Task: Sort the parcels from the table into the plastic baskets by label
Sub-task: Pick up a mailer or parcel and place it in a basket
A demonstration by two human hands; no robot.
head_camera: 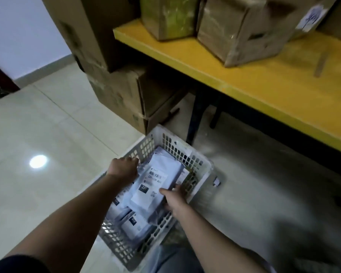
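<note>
a grey parcel [156,186] with a white label was held over the white plastic basket [203,164] on the floor, pinched at its near edge by the right hand [174,198]. the left hand [124,168] was curled at the parcel's left side, its grip hidden. taped boxes [238,30] were seen on the yellow bench [264,91].

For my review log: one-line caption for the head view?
Both hands, left and right, set a grey parcel into the white basket beside the yellow table.
</note>
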